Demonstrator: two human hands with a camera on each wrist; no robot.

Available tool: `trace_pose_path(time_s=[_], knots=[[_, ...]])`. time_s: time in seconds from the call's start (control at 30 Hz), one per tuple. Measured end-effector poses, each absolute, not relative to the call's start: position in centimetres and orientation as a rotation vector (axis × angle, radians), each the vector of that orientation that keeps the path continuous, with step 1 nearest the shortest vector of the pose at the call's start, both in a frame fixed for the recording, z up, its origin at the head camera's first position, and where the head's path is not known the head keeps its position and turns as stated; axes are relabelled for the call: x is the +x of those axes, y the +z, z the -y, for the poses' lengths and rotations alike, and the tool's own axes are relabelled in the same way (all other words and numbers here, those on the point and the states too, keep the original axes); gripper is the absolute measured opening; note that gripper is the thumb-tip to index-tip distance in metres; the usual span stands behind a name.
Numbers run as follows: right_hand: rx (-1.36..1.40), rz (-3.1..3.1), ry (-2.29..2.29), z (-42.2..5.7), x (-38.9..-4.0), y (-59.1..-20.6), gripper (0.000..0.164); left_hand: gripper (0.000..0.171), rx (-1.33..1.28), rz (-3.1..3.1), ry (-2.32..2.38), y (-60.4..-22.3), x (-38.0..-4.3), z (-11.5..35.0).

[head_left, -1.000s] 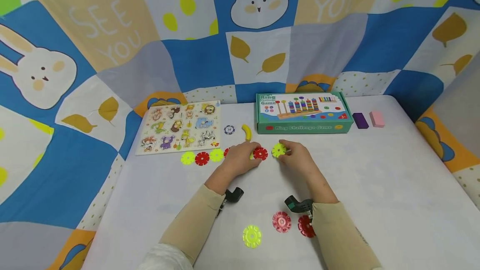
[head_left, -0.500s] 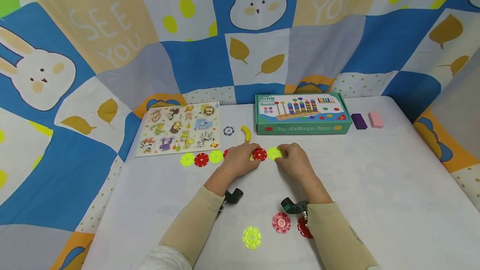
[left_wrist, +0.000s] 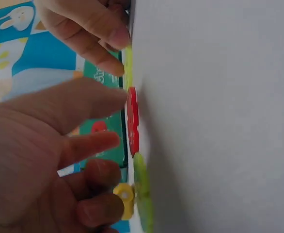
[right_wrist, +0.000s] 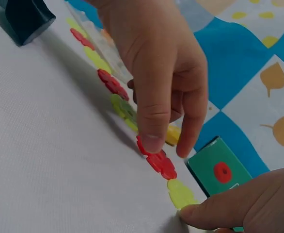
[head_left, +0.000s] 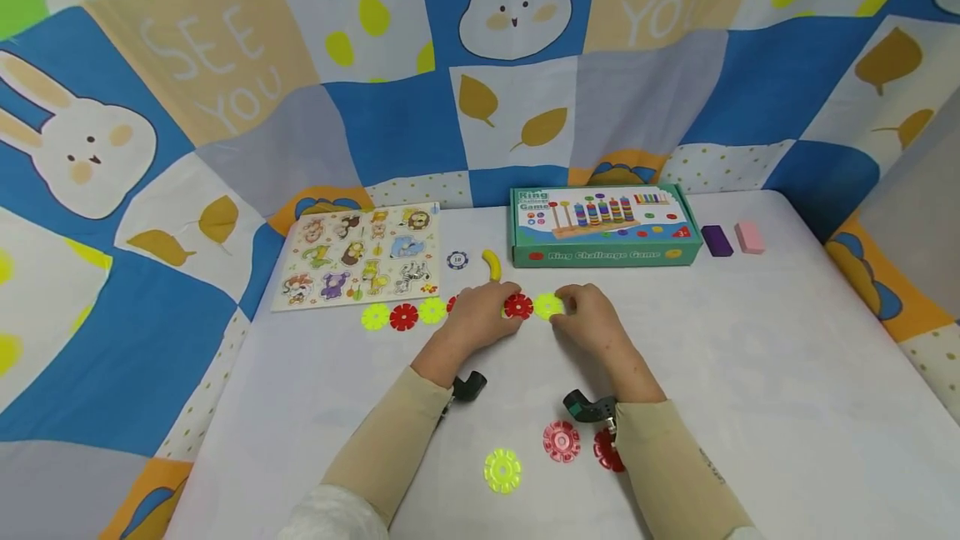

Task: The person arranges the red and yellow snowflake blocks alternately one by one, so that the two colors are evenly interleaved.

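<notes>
A row of notched plastic discs, alternating yellow-green and red, lies flat on the white table. My left hand spans a red disc, thumb and index finger at its opposite edges; in the right wrist view the thumb presses on this red disc. The hand hides part of the row, including most of a red disc. At the row's right end, my right hand pinches a yellow-green disc by its outer edge. That disc lies against or very close to the red one.
Nearer me lie a yellow-green disc, a pinkish-red disc and a partly covered red disc. Behind the row are an animal puzzle board, a chip, a yellow banana-shaped piece, a green game box and two blocks.
The right hand has moved left and lowered its yellow-green disc onto the table beside the red disc. Between half a second ago and now it barely moves. The left hand has stayed in place.
</notes>
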State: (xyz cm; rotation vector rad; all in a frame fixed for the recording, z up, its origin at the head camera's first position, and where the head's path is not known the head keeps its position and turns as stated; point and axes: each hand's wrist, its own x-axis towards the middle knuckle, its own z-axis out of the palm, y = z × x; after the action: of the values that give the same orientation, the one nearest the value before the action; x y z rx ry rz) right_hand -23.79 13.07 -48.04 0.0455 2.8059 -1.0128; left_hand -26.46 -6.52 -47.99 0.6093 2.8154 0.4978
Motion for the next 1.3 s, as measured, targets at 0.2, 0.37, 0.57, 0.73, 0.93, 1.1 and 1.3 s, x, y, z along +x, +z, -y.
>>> trace_pose_path(time_s=[0.2, 0.37, 0.57, 0.73, 0.93, 1.1, 1.3], knots=[[0.027, -2.806, -1.039, -13.5, -23.9, -48.4, 0.035, 0.057, 0.605, -2.769, 0.494, -47.3, -26.9, 4.9], [0.006, -2.772, -1.071, -13.2, -23.8, -49.0, 0.031, 0.055, 0.587, -2.741, 0.483, -48.1, -26.7, 4.8], [-0.002, -2.764, -1.083, -13.2, -23.5, -48.8, 0.029, 0.054, 0.65, -2.754, 0.521, -48.6, -26.6, 4.9], [-0.042, -2.747, -1.087, -13.7, -23.5, -47.9, 0.028, 0.054, 0.721, -2.795, 0.45, -48.5, -26.7, 4.3], [-0.129, -2.776, -1.036, -14.5, -23.1, -45.2, 0.036, 0.052, 0.69, -2.819, 0.408, -48.5, -26.7, 3.8], [-0.18, -2.862, -1.039, -15.1, -21.2, -42.1, 0.038, 0.053, 0.68, -2.807, 0.43, -48.6, -26.7, 3.6], [-0.471, -2.894, -1.085, -15.1, -17.1, -40.8, 0.035, 0.054, 0.678, -2.812, 0.419, -48.7, -26.7, 3.4]])
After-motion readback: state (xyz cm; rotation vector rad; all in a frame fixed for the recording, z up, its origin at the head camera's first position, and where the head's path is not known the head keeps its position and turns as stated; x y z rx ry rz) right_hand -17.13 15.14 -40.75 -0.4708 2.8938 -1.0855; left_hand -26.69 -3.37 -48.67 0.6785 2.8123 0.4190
